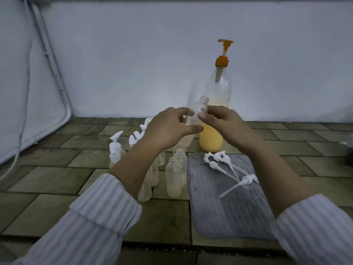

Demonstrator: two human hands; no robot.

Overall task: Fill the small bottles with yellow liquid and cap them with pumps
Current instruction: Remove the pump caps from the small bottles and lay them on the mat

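Note:
I hold a small clear empty bottle (198, 111) tilted in the air, its open neck pointing up and right. My left hand (168, 129) grips its lower body and my right hand (219, 121) pinches it near the shoulder. Just behind stands a large clear bottle (215, 111) with an orange pump, partly full of yellow liquid. Several open small bottles (173, 178) stand on the tiled floor below my left wrist. Two small bottles with white pumps (115, 150) stand further left. Loose white pumps (225, 167) lie on a grey mat (229, 207).
A white wall runs behind the floor. A white padded frame (28, 92) with a cable leans at the left. A dark object (348, 150) shows at the right edge.

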